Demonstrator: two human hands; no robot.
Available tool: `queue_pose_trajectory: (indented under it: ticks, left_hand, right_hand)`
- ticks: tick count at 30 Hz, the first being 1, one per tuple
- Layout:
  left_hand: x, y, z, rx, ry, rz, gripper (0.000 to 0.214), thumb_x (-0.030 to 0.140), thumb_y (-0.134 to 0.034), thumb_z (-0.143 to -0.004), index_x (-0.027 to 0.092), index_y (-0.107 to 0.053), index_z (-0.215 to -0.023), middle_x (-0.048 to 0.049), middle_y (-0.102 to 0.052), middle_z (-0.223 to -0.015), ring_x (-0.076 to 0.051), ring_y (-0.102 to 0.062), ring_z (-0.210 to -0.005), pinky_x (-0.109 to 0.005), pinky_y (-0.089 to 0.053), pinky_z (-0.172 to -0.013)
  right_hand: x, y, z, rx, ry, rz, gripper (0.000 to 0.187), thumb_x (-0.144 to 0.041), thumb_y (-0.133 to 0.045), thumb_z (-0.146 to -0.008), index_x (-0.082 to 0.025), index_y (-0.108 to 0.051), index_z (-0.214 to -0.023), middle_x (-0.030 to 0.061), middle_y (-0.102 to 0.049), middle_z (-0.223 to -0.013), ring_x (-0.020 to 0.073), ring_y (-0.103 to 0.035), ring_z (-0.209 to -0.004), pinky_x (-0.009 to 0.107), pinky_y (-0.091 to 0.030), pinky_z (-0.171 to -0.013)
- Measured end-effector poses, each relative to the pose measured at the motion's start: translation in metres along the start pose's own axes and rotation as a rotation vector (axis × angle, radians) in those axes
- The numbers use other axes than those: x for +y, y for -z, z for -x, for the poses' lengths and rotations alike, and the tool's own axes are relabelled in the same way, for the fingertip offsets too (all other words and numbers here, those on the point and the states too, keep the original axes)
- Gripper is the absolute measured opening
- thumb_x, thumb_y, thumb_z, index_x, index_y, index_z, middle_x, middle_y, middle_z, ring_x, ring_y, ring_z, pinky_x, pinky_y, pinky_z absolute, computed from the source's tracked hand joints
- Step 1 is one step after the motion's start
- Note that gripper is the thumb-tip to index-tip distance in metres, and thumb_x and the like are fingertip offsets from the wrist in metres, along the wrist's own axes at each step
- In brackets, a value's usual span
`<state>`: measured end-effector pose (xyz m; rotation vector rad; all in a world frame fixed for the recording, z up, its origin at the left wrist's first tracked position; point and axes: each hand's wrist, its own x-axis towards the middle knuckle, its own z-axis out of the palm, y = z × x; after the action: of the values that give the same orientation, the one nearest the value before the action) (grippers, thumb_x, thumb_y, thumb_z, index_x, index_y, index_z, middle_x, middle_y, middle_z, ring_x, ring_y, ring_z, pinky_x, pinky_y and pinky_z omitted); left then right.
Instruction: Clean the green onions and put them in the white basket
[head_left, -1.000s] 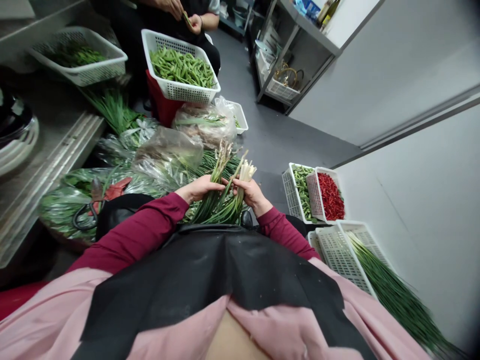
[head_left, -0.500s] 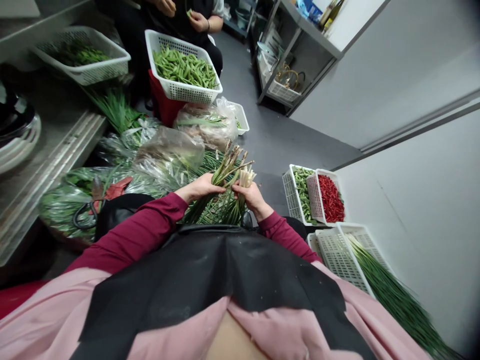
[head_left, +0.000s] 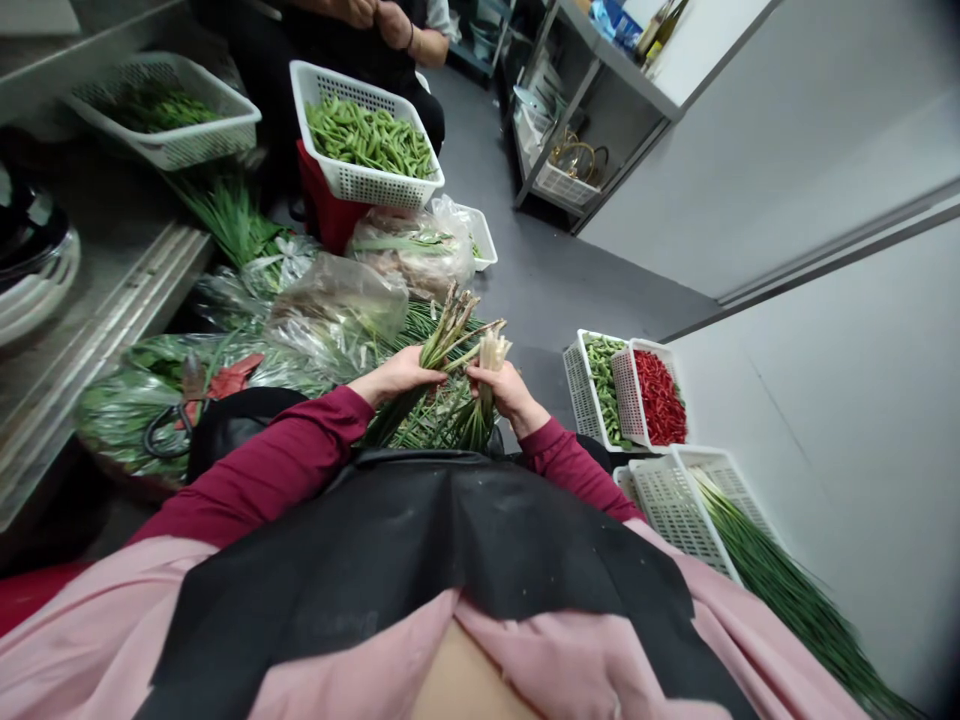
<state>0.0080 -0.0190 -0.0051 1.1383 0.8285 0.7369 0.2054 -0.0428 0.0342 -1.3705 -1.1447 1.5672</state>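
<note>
My left hand (head_left: 405, 374) is closed round a bunch of unpeeled scallions (head_left: 448, 325), their brownish root ends pointing up and away from me. In my right hand (head_left: 508, 388) is a bunch of peeled scallions (head_left: 493, 352) with clean white ends, held upright just to the right. The fingertips of both hands are close together, and a single stalk crosses between the two bunches. Green leaves hang down below both hands over a pile of loose greens (head_left: 427, 425) in front of my black apron (head_left: 450, 520).
Plastic bags of greens (head_left: 337, 305) lie ahead to the left, with scissors (head_left: 169, 430) on one. A co-worker (head_left: 382, 30) sits behind a basket of green pods (head_left: 367, 180). At right stand baskets of red chilies (head_left: 660, 395) and trimmed scallions (head_left: 780, 570).
My right thumb and fingers have shifted slightly away from the left hand, and a stalk now slants between the bunches. The co-worker's hands have come together.
</note>
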Motion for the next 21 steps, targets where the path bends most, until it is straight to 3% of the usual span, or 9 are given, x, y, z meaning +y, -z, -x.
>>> queue_pose_trajectory:
  ticks: [3,6,10,14,16,17,21]
  left_hand:
    - [-0.001,0.009,-0.002,-0.003,-0.009,-0.036,0.036,0.033,-0.081,-0.056,0.012,-0.063,-0.079,-0.0011,-0.062,-0.063,-0.013,-0.055,-0.054,-0.027,-0.047,-0.055]
    - [0.0,0.019,-0.002,0.008,-0.019,-0.12,0.034,0.035,-0.081,-0.056,0.012,-0.064,-0.076,-0.0009,-0.062,-0.061,-0.013,-0.055,-0.053,-0.027,-0.046,-0.055]
    - [0.0,0.031,0.0,0.011,-0.048,-0.205,0.033,0.035,-0.08,-0.055,0.013,-0.066,-0.076,0.0001,-0.062,-0.06,-0.013,-0.054,-0.055,-0.026,-0.044,-0.056]
    - [-0.001,0.042,0.002,0.097,-0.012,-0.291,0.033,0.035,-0.08,-0.052,0.013,-0.067,-0.073,0.0001,-0.062,-0.059,-0.014,-0.054,-0.055,-0.026,-0.044,-0.057]
    - [0.001,0.044,0.004,0.118,-0.012,-0.264,0.034,0.037,-0.079,-0.054,0.013,-0.066,-0.074,0.0,-0.062,-0.06,-0.013,-0.054,-0.055,-0.026,-0.044,-0.058]
    - [0.003,0.044,0.005,0.128,-0.019,-0.241,0.035,0.038,-0.079,-0.054,0.013,-0.065,-0.074,0.0001,-0.061,-0.06,-0.013,-0.054,-0.055,-0.027,-0.044,-0.058]
    - [0.011,0.039,0.009,0.145,-0.04,-0.231,0.036,0.037,-0.08,-0.052,0.013,-0.064,-0.074,0.0002,-0.06,-0.06,-0.013,-0.053,-0.054,-0.026,-0.044,-0.057]
  right_hand:
    - [-0.016,0.02,0.003,0.068,-0.031,-0.246,0.034,-0.031,-0.077,-0.057,-0.018,-0.056,-0.081,-0.0067,-0.052,-0.054,0.0091,-0.048,-0.043,0.024,-0.038,-0.046]
    - [-0.037,0.043,0.008,0.198,0.046,-0.377,0.025,-0.027,-0.072,-0.062,-0.02,-0.052,-0.075,-0.0072,-0.05,-0.056,0.0069,-0.042,-0.042,0.025,-0.042,-0.05]
    - [-0.063,0.072,0.019,0.253,0.183,-0.396,0.018,-0.026,-0.065,-0.07,-0.02,-0.048,-0.068,-0.0065,-0.048,-0.058,0.0048,-0.037,-0.043,0.026,-0.042,-0.054]
    - [-0.081,0.095,0.032,0.246,0.329,-0.381,0.01,-0.023,-0.051,-0.083,-0.019,-0.054,-0.075,-0.0069,-0.05,-0.061,0.0008,-0.04,-0.044,0.024,-0.039,-0.058]
    - [-0.081,0.096,0.034,0.205,0.274,-0.303,0.004,-0.022,-0.057,-0.08,-0.018,-0.057,-0.079,-0.0068,-0.051,-0.059,0.0019,-0.045,-0.045,0.024,-0.038,-0.055]
    - [-0.077,0.093,0.033,0.189,0.227,-0.237,0.009,-0.023,-0.064,-0.075,-0.018,-0.059,-0.08,-0.0063,-0.053,-0.058,0.0036,-0.048,-0.045,0.023,-0.038,-0.052]
    - [-0.044,0.054,0.018,0.183,0.158,0.012,0.032,-0.032,-0.078,-0.06,-0.015,-0.062,-0.082,-0.0043,-0.055,-0.055,0.0088,-0.049,-0.044,0.024,-0.039,-0.043]
